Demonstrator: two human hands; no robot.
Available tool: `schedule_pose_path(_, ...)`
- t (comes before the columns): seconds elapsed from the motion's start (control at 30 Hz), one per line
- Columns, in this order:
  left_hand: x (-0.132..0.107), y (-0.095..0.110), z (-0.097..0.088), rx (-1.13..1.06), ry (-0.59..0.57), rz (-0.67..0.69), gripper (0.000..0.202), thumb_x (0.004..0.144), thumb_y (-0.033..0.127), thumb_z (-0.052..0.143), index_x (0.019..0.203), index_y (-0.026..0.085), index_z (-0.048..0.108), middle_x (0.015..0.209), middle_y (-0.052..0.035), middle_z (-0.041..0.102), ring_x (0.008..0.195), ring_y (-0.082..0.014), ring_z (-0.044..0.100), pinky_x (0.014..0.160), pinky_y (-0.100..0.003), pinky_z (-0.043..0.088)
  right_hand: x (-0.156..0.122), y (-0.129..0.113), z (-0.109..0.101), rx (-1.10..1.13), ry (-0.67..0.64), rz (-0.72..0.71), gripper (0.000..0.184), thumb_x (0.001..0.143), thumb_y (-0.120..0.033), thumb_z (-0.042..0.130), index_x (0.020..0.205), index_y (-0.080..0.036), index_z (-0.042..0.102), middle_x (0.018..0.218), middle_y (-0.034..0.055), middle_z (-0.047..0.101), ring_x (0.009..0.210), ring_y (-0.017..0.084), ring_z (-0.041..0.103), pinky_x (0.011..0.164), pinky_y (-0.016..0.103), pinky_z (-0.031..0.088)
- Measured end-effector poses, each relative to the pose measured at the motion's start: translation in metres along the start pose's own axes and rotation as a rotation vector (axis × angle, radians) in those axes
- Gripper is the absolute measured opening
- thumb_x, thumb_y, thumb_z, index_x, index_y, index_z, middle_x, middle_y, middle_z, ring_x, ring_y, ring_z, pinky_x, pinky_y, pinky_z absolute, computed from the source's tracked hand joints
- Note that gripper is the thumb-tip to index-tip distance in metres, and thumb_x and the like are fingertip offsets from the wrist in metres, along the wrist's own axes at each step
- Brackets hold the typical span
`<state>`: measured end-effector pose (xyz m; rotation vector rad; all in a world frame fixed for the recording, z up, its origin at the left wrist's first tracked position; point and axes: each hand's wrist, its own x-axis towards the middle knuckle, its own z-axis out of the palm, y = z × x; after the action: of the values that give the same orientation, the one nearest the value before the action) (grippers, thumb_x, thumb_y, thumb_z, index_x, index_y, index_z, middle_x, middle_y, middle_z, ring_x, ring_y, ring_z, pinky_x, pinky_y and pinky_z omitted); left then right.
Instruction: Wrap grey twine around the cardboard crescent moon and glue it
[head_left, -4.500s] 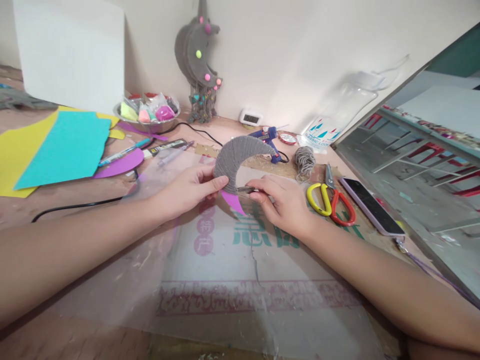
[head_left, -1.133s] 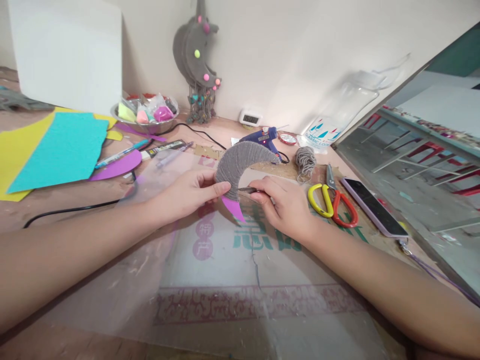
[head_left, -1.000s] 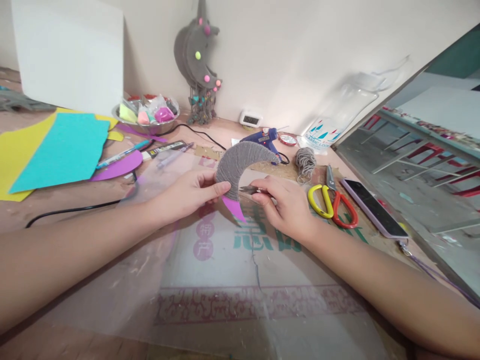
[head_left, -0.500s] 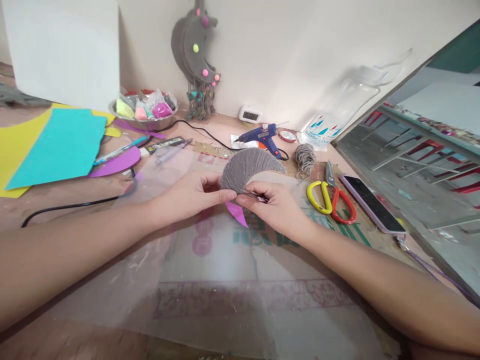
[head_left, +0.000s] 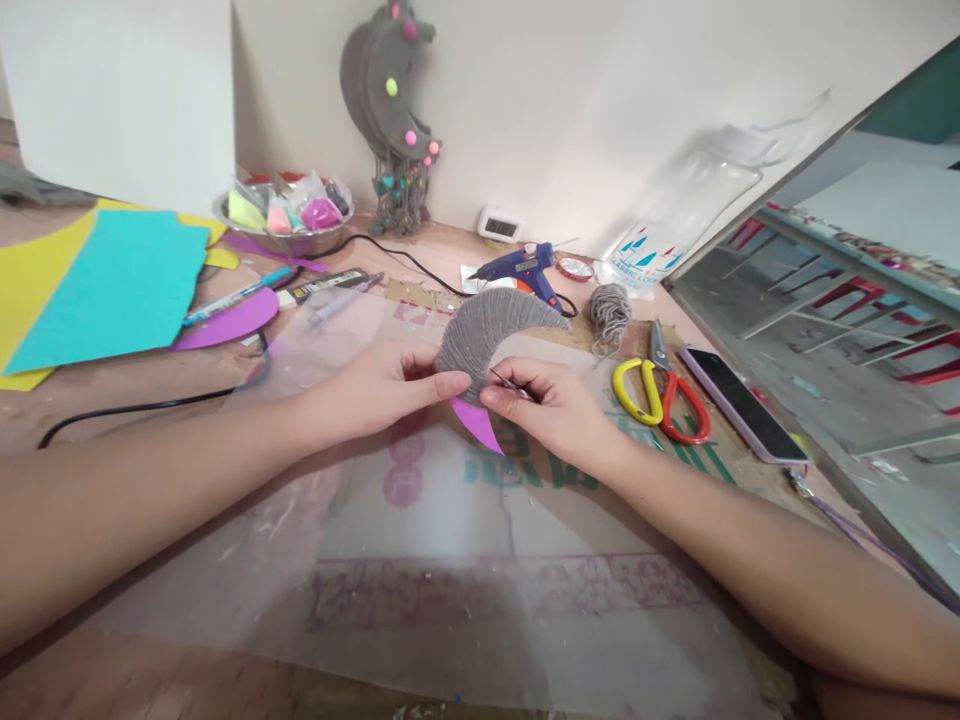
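Observation:
A crescent moon cutout [head_left: 480,345] is held up over the table, mostly wound with grey yarn; its lower tip [head_left: 480,427] shows bare purple. My left hand [head_left: 409,385] grips its left edge between thumb and fingers. On the crescent's inner side, my right hand [head_left: 544,400] is closed in a pinch on a strand of grey yarn [head_left: 504,379], close to where the winding ends. Part of that strand is hidden in the fingers. A ball of grey yarn [head_left: 610,315] lies beyond my right hand.
Scissors [head_left: 660,390] and a phone [head_left: 742,405] lie at the right. Behind the crescent rests a blue glue gun [head_left: 521,265] with its cord. Coloured sheets [head_left: 112,290], pens and a metal bowl [head_left: 285,240] of clay packets are at the left. A finished moon hanging [head_left: 390,100] leans on the wall.
The strand in my right hand has shifted from across the crescent's lower front to its inner edge. The crescent has tilted slightly, showing more of the purple tip.

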<state>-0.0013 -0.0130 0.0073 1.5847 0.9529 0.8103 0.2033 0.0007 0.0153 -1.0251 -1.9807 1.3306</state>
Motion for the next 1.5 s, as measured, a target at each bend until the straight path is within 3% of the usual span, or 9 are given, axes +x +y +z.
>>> schedule_pose_path(0.3,0.001,-0.002,-0.001,0.002,-0.009,0.001,0.024,0.085,0.037,0.057,0.083,0.016,0.068,0.074,-0.0004,0.062,0.062,-0.0098,0.050,0.054,-0.020,0.037,-0.002,-0.001,0.001,0.025,-0.039,-0.005,0.026,0.086,-0.041,0.054,0.073,-0.019,0.049,0.058,-0.0053,0.042,0.050,0.008,0.041,0.048,0.022,0.037)
schedule_pose_path(0.47,-0.001,-0.001,-0.001,-0.131,-0.015,-0.041,0.024,0.086,0.038,0.056,0.083,0.016,0.067,0.068,0.0009,0.058,0.055,-0.0078,0.044,0.049,-0.019,0.034,0.000,0.004,-0.007,-0.107,0.091,-0.276,0.028,0.086,-0.045,0.054,0.095,-0.018,0.052,0.074,-0.0016,0.050,0.062,0.009,0.046,0.056,0.023,0.039)
schedule_pose_path(0.6,-0.002,-0.003,0.001,-0.227,-0.006,-0.071,0.027,0.084,0.042,0.058,0.079,0.016,0.064,0.063,0.0021,0.051,0.052,-0.0070,0.040,0.046,-0.019,0.031,0.000,0.011,-0.017,-0.330,0.174,-0.466,0.035,0.091,-0.046,0.047,0.112,-0.018,0.048,0.071,-0.0020,0.050,0.060,0.011,0.046,0.057,0.024,0.039)
schedule_pose_path(0.73,-0.001,-0.006,0.000,-0.232,0.017,-0.072,0.028,0.084,0.043,0.058,0.077,0.016,0.061,0.062,0.0024,0.047,0.052,-0.0070,0.038,0.045,-0.019,0.031,0.000,0.013,-0.022,-0.621,0.213,-0.586,0.022,0.092,-0.033,0.049,0.106,-0.018,0.058,0.083,0.0039,0.061,0.070,0.013,0.055,0.066,0.027,0.044)
schedule_pose_path(0.83,-0.001,-0.005,0.000,-0.216,0.048,-0.065,0.028,0.085,0.041,0.057,0.074,0.015,0.059,0.062,0.0029,0.044,0.053,-0.0070,0.039,0.047,-0.018,0.031,0.000,0.013,-0.023,-0.722,0.213,-0.664,0.018,0.090,-0.027,0.052,0.100,-0.017,0.063,0.077,0.0038,0.061,0.069,0.014,0.056,0.066,0.027,0.044)
schedule_pose_path(1.03,-0.002,-0.003,0.001,-0.250,0.085,-0.061,0.031,0.084,0.041,0.059,0.067,0.015,0.051,0.061,0.0036,0.040,0.052,-0.0066,0.038,0.046,-0.018,0.030,-0.001,0.015,-0.023,-0.849,0.248,-0.707,0.016,0.089,-0.025,0.055,0.099,-0.017,0.064,0.077,0.0041,0.063,0.070,0.014,0.056,0.067,0.027,0.044)
schedule_pose_path(1.5,0.000,-0.004,-0.001,-0.242,0.078,-0.072,0.028,0.084,0.038,0.059,0.069,0.016,0.055,0.060,0.0036,0.043,0.052,-0.0070,0.039,0.046,-0.020,0.031,0.001,0.012,-0.024,-1.081,0.264,-0.752,0.017,0.089,-0.027,0.055,0.098,-0.015,0.064,0.076,0.0042,0.063,0.070,0.015,0.056,0.066,0.028,0.042)
